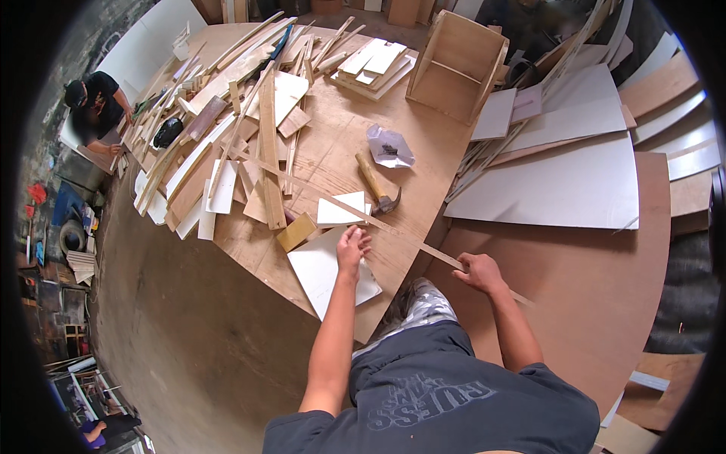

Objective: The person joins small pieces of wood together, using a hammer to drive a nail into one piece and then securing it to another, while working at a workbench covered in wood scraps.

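My right hand (481, 273) is closed around a long, thin wooden strip (314, 191). The strip slants over the workbench, from the scrap pile out past the bench's right edge. Just below the strip, my left hand (353, 250) hovers with loosely curled, parted fingers and nothing visible in them. Under it lies a white panel (324, 274), with a smaller white board (340, 209) beyond and a yellowish wood block (296, 231) to the left. A claw hammer (370, 178) with a wooden handle rests past the strip, near a crumpled whitish bag (390, 147) holding small dark pieces.
Wood offcuts (219, 113) heap across the bench's (333, 144) far left. Stacked white boards (372, 68) and an open wooden box (457, 68) stand at the back. Large white sheets (560, 181) lean at right over a brown board (575, 265). Another person (98, 110) works at far left.
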A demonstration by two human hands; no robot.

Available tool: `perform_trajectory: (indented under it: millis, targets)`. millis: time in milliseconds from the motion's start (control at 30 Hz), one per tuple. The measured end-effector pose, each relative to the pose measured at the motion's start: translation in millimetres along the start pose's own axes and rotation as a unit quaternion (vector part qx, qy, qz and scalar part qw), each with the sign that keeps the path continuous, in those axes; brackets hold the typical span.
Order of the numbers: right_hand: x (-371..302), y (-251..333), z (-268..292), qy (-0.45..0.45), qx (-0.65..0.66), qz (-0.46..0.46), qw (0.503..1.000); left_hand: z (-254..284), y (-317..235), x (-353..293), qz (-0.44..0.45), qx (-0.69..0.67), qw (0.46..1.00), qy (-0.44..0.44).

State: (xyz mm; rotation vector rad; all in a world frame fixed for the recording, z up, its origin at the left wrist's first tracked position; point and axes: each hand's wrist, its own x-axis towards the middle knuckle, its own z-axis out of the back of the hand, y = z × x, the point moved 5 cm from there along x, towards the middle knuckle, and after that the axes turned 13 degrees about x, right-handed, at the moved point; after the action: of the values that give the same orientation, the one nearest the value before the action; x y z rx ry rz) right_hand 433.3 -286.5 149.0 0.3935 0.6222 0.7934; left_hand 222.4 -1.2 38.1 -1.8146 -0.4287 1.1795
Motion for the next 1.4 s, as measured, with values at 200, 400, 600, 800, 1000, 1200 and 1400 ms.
perform_trajectory:
  millis: [200, 400, 600, 800, 1000, 1200, 1400]
  targets:
    - [70, -8, 6, -0.090, -0.014, 0.191, 0.977, -11, -43, 63, 0.002, -0.023, 0.990, -0.136]
    - [132, -44, 71, -0.032, 0.017, 0.330, 0.943, -27, -53, 83, -0.016, -0.046, 0.982, -0.183]
    - [204, -81, 148, 0.025, -0.023, 0.384, 0.923, -73, -57, 65, -0.032, -0.128, 0.977, -0.169]
    - [267, -54, 154, 0.091, 0.013, 0.424, 0.901, -83, -53, 46, -0.043, -0.140, 0.967, -0.207]
    - [335, -9, 123, 0.077, -0.075, 0.505, 0.857, -87, -43, 32, -0.060, -0.133, 0.961, -0.233]
    - [364, 71, 102, -0.010, -0.080, 0.458, 0.885, -63, -36, 18, -0.075, -0.054, 0.944, -0.317]
    - [382, 87, 81, -0.087, -0.088, 0.370, 0.921, -35, -23, 14, -0.073, 0.178, 0.882, -0.430]
